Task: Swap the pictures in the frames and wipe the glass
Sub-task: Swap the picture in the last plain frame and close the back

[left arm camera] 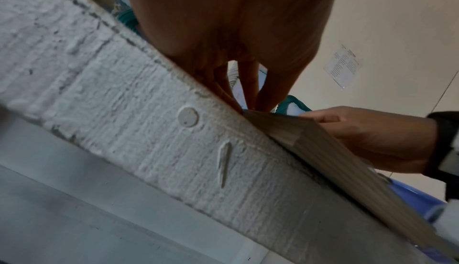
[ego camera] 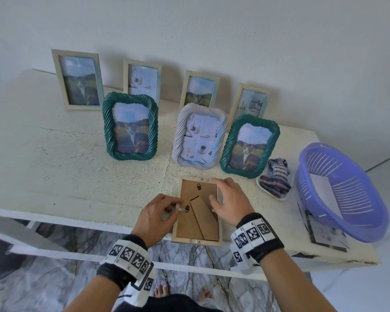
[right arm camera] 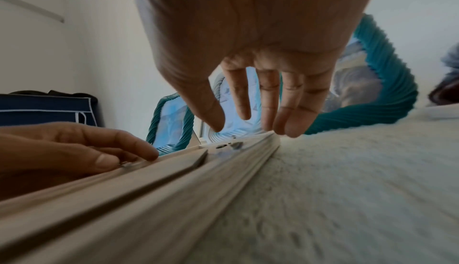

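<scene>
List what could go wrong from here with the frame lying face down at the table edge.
1. The face-down pale wooden frame overhangs the front edge of the white table; pressure near that end could tip it off.
2. The left hand pinches a small metal tab on the brown backing; it might bend.
3. The right hand could bump the standing green twisted frame.

The face-down pale wooden picture frame with the brown backing board (ego camera: 197, 212) hides its glass and picture. The left hand (ego camera: 159, 216) covers the frame's 9 o'clock edge, so the clip under its fingertips is too small to read. At 3 o'clock, the lilac slotted plastic basket (ego camera: 342, 190) overlaps a flat print (ego camera: 328, 236). The right wrist view blurs the frame's near rail.
</scene>
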The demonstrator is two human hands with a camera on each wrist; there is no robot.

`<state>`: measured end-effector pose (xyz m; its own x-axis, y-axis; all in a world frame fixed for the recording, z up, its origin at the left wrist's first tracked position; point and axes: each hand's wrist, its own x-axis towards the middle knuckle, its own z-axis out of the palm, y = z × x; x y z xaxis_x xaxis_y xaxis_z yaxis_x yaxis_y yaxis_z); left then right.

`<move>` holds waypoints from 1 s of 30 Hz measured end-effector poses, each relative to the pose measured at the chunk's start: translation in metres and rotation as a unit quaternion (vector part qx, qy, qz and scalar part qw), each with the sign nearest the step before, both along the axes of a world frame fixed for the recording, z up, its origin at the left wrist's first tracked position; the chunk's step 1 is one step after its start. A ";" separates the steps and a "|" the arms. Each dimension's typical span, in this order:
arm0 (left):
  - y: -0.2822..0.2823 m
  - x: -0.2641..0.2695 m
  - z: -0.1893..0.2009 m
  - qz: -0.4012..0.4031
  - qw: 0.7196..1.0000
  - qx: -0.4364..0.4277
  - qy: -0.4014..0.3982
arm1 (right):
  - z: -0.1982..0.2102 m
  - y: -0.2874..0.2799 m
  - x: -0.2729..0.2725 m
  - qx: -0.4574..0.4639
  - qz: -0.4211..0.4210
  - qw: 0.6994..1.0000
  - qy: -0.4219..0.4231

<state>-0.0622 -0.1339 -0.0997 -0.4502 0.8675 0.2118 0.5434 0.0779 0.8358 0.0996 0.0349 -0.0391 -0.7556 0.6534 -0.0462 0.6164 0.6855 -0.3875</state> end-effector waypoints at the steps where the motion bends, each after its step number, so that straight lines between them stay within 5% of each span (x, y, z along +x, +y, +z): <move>1: 0.000 0.000 0.000 -0.001 1.000 0.000 -0.001 | 0.001 0.002 -0.006 -0.002 0.005 1.000 -0.016; 5: -0.001 -0.001 0.002 -0.006 1.000 -0.002 -0.008 | 0.000 0.009 -0.021 -0.017 -0.005 0.998 -0.061; 20: -0.001 -0.002 0.002 -0.007 1.000 -0.023 -0.005 | -0.003 0.001 -0.005 -0.093 -0.005 0.996 -0.010; 30: -0.001 -0.002 0.003 -0.008 0.999 -0.036 -0.005 | 0.004 -0.049 0.025 -0.162 0.048 0.984 -0.055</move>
